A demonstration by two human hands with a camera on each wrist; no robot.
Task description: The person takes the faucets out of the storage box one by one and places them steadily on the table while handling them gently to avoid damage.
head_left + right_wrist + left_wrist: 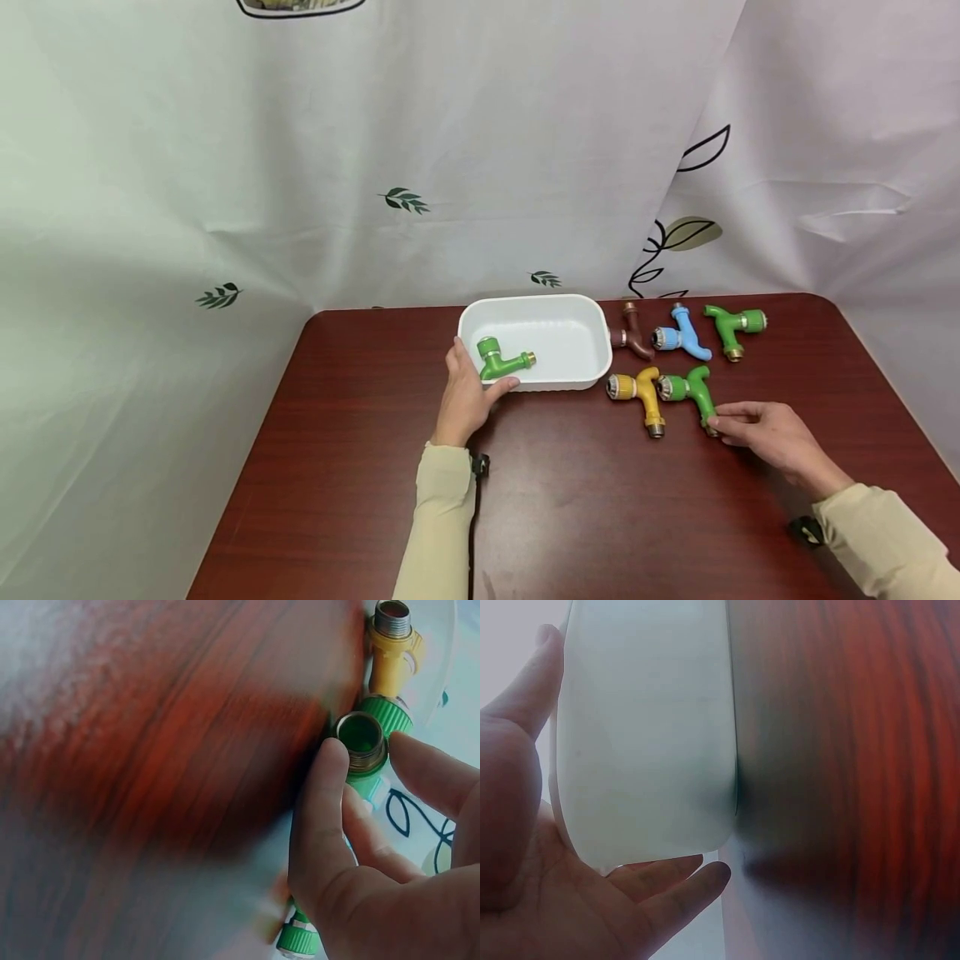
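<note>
A white plastic tray (555, 385) stands at the back of the table, with one green tap (501, 364) lying inside it. My left hand (463, 400) grips the tray's near left corner, thumb along the front rim; the left wrist view shows the fingers (682, 900) by its outer wall. At the right, my right hand (768, 437) pinches the threaded brass end of another green tap (699, 393), which lies on the table. In the right wrist view, fingertips (335, 754) flank that threaded end (362, 742).
Left of the pinched tap lies a yellow tap (647, 396). Behind are a brown tap (636, 337), a light blue tap (684, 333) and a third green tap (731, 329). A white patterned curtain (480, 167) hangs behind the dark red wooden table (360, 433).
</note>
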